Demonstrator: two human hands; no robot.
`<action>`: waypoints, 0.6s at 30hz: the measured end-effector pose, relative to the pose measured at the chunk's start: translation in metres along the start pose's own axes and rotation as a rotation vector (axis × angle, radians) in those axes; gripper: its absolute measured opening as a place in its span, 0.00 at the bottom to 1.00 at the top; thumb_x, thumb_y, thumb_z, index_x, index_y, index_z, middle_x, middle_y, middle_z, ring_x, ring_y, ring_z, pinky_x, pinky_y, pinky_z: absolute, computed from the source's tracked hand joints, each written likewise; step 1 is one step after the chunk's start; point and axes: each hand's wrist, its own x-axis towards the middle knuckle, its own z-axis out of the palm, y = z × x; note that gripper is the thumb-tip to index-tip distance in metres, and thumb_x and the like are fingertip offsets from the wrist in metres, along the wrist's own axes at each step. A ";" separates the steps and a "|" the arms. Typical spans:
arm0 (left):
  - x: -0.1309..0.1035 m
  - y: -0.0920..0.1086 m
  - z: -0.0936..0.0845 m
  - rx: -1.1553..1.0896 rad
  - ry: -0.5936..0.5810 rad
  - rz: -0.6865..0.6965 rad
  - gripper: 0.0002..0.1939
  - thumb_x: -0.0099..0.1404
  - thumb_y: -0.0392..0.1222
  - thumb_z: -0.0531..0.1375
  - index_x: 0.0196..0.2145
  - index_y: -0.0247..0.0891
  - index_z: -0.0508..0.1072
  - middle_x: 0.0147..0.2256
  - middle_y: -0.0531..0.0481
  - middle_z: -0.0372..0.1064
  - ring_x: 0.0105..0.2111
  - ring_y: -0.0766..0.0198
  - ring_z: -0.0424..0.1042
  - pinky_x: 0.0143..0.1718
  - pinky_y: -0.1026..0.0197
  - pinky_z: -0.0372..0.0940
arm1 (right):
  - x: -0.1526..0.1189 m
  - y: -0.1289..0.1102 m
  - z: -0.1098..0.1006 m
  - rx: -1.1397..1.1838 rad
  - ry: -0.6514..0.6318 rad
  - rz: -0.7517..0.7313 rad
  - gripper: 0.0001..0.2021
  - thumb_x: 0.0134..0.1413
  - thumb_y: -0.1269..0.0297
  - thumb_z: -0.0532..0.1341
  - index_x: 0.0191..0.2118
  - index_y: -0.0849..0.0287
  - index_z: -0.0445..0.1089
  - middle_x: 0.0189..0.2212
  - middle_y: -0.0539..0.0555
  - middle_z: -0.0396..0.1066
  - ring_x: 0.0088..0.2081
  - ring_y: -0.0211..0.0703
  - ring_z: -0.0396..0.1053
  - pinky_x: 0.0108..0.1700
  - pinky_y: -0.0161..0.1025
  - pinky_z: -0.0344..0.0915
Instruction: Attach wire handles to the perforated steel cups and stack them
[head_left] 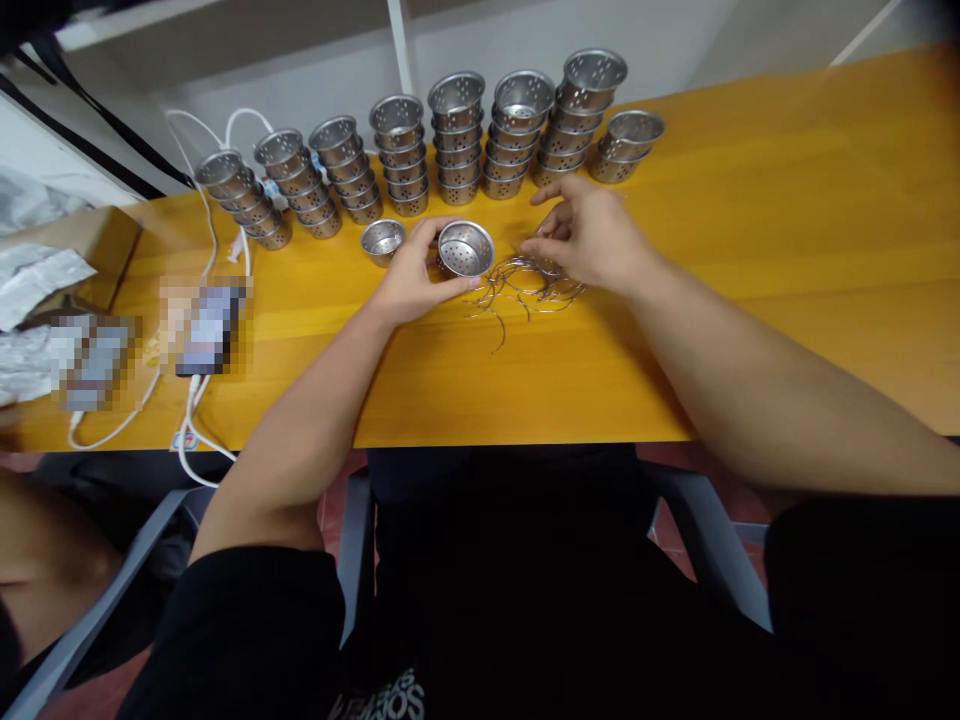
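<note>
My left hand [412, 275] is wrapped round a small perforated metal cup [466, 250], thumb at the near side and fingers behind. The cup stands upright, with its mouth tilted towards me. Beside it to the right lies a loose tangle of thin curved metal wires [536, 285] on the table. Over the far edge of this tangle is my right hand [585, 230], its index finger and thumb apart, other fingers curled. No wire can be made out between its fingertips. Another perforated cup [382, 243] stands just left of my left hand.
Several stacks of perforated cups [459, 140] line the back of the yellow wooden table [450, 400]. A shorter stack [628, 145] ends the row at right. On the left are a phone [210, 330] with white cables, a second device [97, 365], and a cardboard box [109, 250] with plastic bags.
</note>
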 end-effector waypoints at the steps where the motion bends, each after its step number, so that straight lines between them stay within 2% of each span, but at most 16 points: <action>1: 0.000 0.000 0.000 0.001 0.001 0.001 0.57 0.66 0.81 0.86 0.79 0.51 0.74 0.78 0.34 0.76 0.81 0.26 0.78 0.85 0.25 0.77 | -0.001 -0.001 0.000 0.050 0.009 -0.006 0.35 0.72 0.43 0.85 0.75 0.45 0.77 0.55 0.62 0.91 0.58 0.75 0.87 0.68 0.71 0.83; 6: 0.000 0.000 0.000 -0.009 -0.003 0.006 0.60 0.65 0.85 0.86 0.79 0.50 0.74 0.78 0.33 0.77 0.82 0.26 0.78 0.87 0.26 0.76 | -0.006 -0.014 0.009 0.284 0.048 0.010 0.41 0.59 0.27 0.87 0.67 0.39 0.77 0.48 0.57 0.91 0.53 0.75 0.88 0.62 0.75 0.86; 8: 0.001 0.000 0.001 -0.030 -0.007 -0.007 0.60 0.64 0.85 0.86 0.79 0.52 0.75 0.78 0.34 0.78 0.82 0.26 0.78 0.86 0.26 0.76 | -0.009 -0.022 0.015 0.362 0.044 -0.008 0.40 0.58 0.21 0.86 0.63 0.38 0.77 0.45 0.56 0.90 0.52 0.74 0.89 0.63 0.75 0.87; 11: 0.001 0.003 0.003 -0.095 -0.012 -0.024 0.59 0.64 0.83 0.87 0.78 0.52 0.76 0.76 0.36 0.80 0.80 0.26 0.81 0.85 0.24 0.78 | -0.012 -0.034 0.021 0.371 0.054 -0.006 0.39 0.60 0.15 0.81 0.60 0.38 0.79 0.50 0.58 0.91 0.57 0.76 0.91 0.61 0.73 0.90; 15: 0.000 0.011 0.003 -0.127 -0.040 0.009 0.56 0.63 0.79 0.90 0.75 0.51 0.78 0.75 0.37 0.81 0.79 0.29 0.83 0.84 0.27 0.80 | -0.010 -0.040 0.029 0.357 0.073 0.020 0.42 0.63 0.08 0.75 0.63 0.37 0.81 0.60 0.60 0.91 0.65 0.77 0.89 0.59 0.71 0.92; 18: -0.001 0.019 0.002 -0.125 -0.090 0.076 0.53 0.62 0.76 0.91 0.73 0.51 0.81 0.78 0.38 0.79 0.83 0.29 0.81 0.85 0.28 0.79 | -0.007 -0.037 0.034 0.454 0.086 -0.027 0.45 0.62 0.05 0.71 0.65 0.36 0.83 0.59 0.57 0.93 0.64 0.77 0.88 0.63 0.76 0.89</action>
